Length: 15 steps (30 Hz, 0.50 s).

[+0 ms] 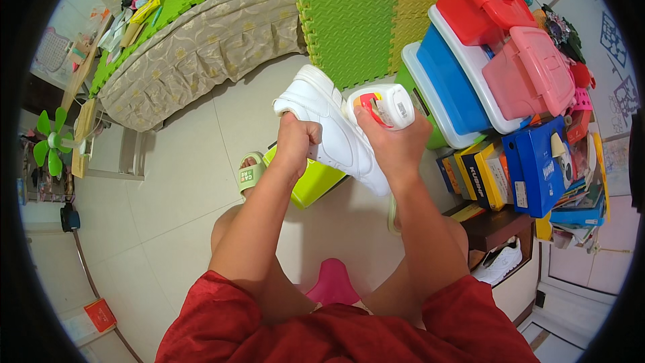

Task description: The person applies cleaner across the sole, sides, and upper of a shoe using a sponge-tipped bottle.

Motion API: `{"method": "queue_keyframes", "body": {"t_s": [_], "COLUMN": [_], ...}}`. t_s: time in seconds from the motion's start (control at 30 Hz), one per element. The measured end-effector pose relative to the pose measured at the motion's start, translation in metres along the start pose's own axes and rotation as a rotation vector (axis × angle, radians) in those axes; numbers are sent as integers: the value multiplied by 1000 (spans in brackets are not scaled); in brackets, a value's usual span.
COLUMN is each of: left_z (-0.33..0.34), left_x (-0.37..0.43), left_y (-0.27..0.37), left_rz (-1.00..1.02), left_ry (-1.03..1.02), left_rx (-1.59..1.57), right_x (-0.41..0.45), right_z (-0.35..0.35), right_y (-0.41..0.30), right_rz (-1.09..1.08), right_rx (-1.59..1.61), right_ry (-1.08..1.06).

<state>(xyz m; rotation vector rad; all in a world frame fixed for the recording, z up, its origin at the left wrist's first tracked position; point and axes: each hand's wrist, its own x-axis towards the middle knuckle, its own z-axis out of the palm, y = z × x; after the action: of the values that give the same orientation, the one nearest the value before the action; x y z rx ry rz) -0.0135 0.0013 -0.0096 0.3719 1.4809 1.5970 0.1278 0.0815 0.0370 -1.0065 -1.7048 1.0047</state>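
My left hand [296, 142] grips a white sneaker [333, 133] by its collar and holds it up before me, side on, the toe pointing down to the right. In my right hand [398, 147] is a white plastic bottle [388, 103] with a red and yellow label, its base turned up toward me. The bottle's other end is close against the sole edge of the sneaker; whether they touch I cannot tell. Below the sneaker a lime-green box [316, 184] lies on the tiled floor, partly hidden by my left forearm and the shoe.
Stacked plastic storage bins [456, 80] and shoeboxes [534, 166] stand close on the right. Another white sneaker [504, 262] sits in a low cabinet. A green foam mat [347, 20] leans at the far side, by a skirted bed [216, 35]. A green fan [53, 139] is at left.
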Motion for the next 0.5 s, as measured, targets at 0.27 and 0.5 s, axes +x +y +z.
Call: {"method": "queue_keyframes", "body": {"t_s": [0.27, 0.5], "left_z": [6, 4], "left_x": [-2, -4], "left_y": [6, 6], "left_rz": [25, 27], "left_ry": [-17, -97], "left_rx": [-43, 68], "right_x": [-1, 1], "right_z": [-5, -6], "right_y": [-7, -12], "right_rz": [31, 92], "right_rx": [175, 228], "right_ry": [2, -45]}}
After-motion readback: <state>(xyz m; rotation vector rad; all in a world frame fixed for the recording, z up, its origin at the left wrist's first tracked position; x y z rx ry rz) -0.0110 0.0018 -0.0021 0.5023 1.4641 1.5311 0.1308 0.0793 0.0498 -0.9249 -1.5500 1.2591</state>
